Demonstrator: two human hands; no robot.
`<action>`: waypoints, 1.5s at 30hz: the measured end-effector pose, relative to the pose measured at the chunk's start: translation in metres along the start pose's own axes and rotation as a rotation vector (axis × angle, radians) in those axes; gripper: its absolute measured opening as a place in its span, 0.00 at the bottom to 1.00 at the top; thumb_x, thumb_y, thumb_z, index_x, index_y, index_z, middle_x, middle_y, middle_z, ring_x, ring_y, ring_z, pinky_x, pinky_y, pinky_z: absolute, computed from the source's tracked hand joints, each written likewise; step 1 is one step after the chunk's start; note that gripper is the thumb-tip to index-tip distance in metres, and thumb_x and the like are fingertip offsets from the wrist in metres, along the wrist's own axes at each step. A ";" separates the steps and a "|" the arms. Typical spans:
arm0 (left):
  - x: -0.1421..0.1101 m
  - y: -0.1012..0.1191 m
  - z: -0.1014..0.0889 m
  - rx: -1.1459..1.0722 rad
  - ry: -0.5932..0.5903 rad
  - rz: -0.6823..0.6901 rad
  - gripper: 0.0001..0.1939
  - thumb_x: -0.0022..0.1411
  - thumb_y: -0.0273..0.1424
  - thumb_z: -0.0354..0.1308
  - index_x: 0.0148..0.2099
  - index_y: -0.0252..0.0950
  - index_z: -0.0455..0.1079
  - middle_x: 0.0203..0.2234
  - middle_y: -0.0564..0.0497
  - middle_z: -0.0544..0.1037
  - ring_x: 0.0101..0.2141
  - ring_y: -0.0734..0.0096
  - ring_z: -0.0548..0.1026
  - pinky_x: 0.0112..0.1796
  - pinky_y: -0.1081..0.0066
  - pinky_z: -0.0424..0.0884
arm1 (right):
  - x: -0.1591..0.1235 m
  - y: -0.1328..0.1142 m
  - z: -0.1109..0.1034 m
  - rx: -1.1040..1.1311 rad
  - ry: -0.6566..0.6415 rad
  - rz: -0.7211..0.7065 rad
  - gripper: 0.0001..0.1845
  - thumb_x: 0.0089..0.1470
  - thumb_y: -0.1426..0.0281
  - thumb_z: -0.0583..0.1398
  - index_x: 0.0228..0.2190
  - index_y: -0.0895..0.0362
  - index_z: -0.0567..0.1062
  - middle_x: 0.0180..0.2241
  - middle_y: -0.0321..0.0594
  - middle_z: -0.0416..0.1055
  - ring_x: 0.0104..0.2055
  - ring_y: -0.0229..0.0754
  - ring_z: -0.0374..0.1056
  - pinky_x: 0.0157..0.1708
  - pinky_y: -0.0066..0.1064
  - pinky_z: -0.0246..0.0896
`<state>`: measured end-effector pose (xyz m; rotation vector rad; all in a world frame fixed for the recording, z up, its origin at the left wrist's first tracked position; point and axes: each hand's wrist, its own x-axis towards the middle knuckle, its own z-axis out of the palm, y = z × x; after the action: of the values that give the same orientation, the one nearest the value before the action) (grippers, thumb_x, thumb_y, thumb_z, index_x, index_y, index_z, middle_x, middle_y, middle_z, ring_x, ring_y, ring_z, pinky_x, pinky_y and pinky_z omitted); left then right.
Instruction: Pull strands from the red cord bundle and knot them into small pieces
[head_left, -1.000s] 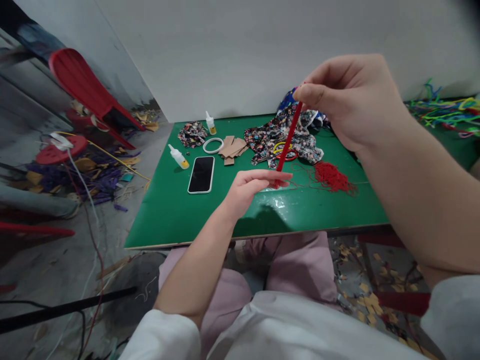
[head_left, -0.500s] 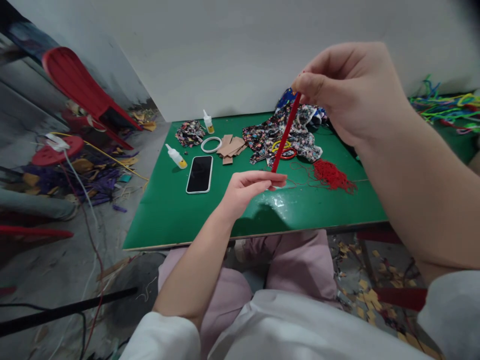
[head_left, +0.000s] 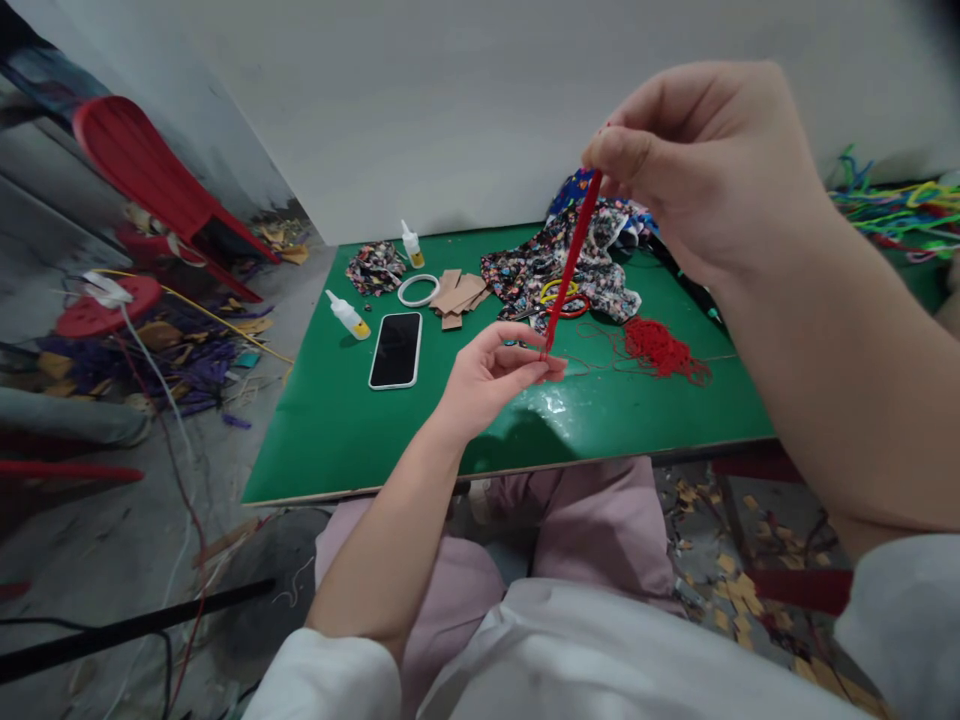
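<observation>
My right hand (head_left: 697,170) is raised, thumb and forefinger pinched on the top end of a taut red bundle of thread (head_left: 573,252). The bundle slants down to my left hand (head_left: 495,375), whose thumb and fingers are round its lower end, where the threads look looser. Behind and below the bundle lie scissors (head_left: 574,305) with yellow and red handles, against floral fabric (head_left: 525,268). A tangled heap of red thread (head_left: 660,348) rests on the table to the right, loose strands trailing from it.
On the green table (head_left: 322,440) are a phone (head_left: 395,350), two glue bottles (head_left: 349,316), a white ring (head_left: 418,290), brown card pieces (head_left: 456,295) and a floral scrap (head_left: 375,268). Colourful cords (head_left: 900,210) lie far right. A white panel (head_left: 420,110) stands behind.
My right hand has risen, taking the top of the red bundle up. My left hand has shifted slightly left, its forefinger lifting apart from the other fingers.
</observation>
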<state>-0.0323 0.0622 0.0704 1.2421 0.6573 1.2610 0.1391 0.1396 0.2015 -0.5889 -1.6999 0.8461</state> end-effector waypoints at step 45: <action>0.026 -0.031 0.041 0.078 0.357 0.146 0.23 0.54 0.33 0.62 0.54 0.43 0.66 0.37 0.52 0.79 0.40 0.67 0.77 0.44 0.64 0.73 | -0.002 -0.004 0.000 0.024 0.022 -0.047 0.04 0.44 0.73 0.67 0.22 0.53 0.78 0.22 0.33 0.69 0.25 0.34 0.63 0.27 0.28 0.62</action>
<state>0.0220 0.0777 0.0588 1.1537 0.8917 1.6127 0.1394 0.1352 0.2035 -0.5376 -1.6750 0.8225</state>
